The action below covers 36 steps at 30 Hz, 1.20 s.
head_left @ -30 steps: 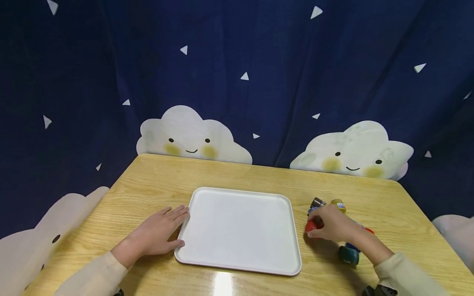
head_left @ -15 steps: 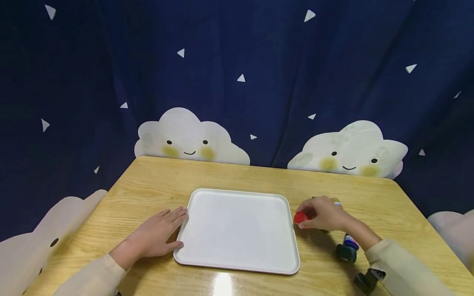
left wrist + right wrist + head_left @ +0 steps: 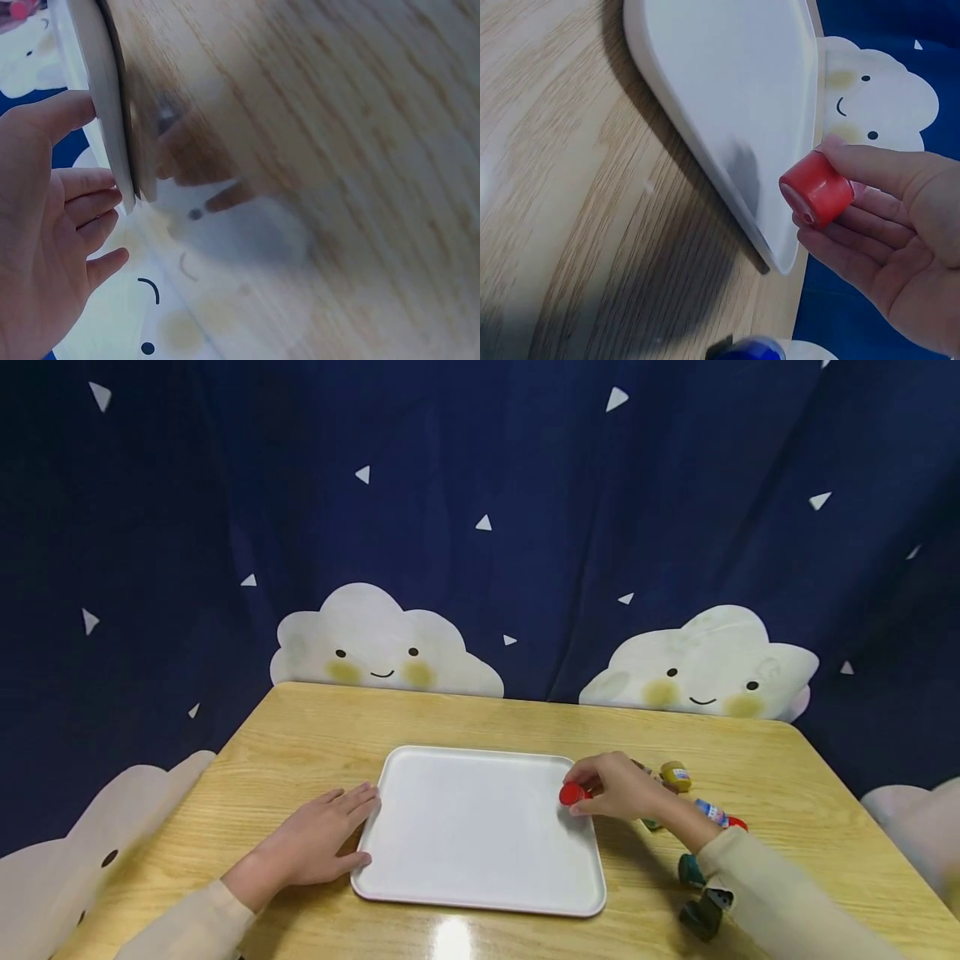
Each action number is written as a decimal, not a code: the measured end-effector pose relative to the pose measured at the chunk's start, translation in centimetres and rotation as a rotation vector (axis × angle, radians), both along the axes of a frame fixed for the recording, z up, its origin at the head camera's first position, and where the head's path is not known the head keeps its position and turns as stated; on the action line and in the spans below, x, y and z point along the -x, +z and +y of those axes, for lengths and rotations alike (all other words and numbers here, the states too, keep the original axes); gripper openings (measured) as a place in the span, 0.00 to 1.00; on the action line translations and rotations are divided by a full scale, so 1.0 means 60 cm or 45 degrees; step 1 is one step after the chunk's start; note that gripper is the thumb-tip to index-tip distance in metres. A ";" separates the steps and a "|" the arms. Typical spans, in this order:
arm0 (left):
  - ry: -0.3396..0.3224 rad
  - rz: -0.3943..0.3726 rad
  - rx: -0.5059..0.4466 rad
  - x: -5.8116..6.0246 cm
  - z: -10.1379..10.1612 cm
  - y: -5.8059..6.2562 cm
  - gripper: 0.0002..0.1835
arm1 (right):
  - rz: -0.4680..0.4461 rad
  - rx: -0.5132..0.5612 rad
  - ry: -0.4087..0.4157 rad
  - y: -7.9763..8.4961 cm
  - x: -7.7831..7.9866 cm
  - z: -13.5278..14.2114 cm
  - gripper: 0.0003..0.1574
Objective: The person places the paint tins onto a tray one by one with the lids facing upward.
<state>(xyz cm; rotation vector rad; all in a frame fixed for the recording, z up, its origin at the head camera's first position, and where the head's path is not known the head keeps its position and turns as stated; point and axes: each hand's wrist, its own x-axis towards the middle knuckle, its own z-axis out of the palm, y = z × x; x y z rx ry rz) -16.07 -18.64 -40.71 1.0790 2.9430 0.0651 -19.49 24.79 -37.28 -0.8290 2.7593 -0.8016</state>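
My right hand pinches a small red jar between thumb and fingers, above the right edge of a white rectangular tray. In the right wrist view the red jar is tilted and raised over the tray's corner, whose rim runs below it. The left hand lies at the tray's left side with fingers stretched out. Seen from the left wrist, its thumb and fingertips meet the tray's outer rim.
Right of the tray lie several small jars: a yellow one, a blue-labelled one with a red end, and a dark green one. The wooden table ends at a dark blue curtain with cloud shapes.
The right hand has carried the red jar leftward from the table beside the small jars to above the tray's right edge. The left hand has stayed at the tray's left side.
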 end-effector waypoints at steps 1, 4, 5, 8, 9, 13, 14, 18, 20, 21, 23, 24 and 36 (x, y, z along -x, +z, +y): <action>0.000 0.006 0.002 0.000 0.000 0.000 0.38 | -0.003 0.008 0.010 -0.001 0.003 -0.004 0.19; 0.002 0.009 0.002 -0.001 0.000 0.001 0.38 | -0.012 0.039 0.039 -0.004 0.011 -0.016 0.19; 0.005 0.007 0.004 -0.001 0.000 0.002 0.38 | -0.014 0.051 0.051 -0.006 0.013 -0.020 0.19; 0.014 -0.009 0.006 -0.001 -0.001 0.004 0.39 | -0.028 0.077 0.067 -0.010 0.021 -0.031 0.19; 0.015 -0.012 0.008 -0.001 -0.001 0.004 0.39 | -0.036 0.086 0.069 -0.012 0.023 -0.035 0.19; 0.015 -0.010 0.016 0.000 -0.001 0.004 0.39 | -0.058 0.111 0.072 -0.016 0.030 -0.052 0.19; 0.014 -0.005 0.017 -0.001 -0.002 0.004 0.39 | -0.059 0.114 0.073 -0.016 0.032 -0.056 0.19; 0.009 0.006 0.016 -0.001 -0.003 0.003 0.39 | -0.062 0.117 0.075 -0.014 0.036 -0.072 0.18; 0.009 0.005 0.016 -0.001 -0.003 0.002 0.39 | -0.062 0.120 0.082 -0.015 0.039 -0.080 0.18; 0.009 0.003 0.016 -0.002 -0.003 0.002 0.39 | -0.067 0.127 0.084 -0.016 0.040 -0.083 0.19; 0.010 -0.003 0.018 -0.002 -0.004 0.001 0.39 | -0.071 0.141 0.090 -0.017 0.043 -0.088 0.19; 0.011 -0.006 0.018 -0.001 -0.004 0.001 0.39 | -0.068 0.146 0.094 -0.019 0.045 -0.091 0.19; 0.026 -0.018 0.016 0.000 0.000 0.000 0.39 | -0.057 0.176 0.131 -0.026 0.058 -0.131 0.18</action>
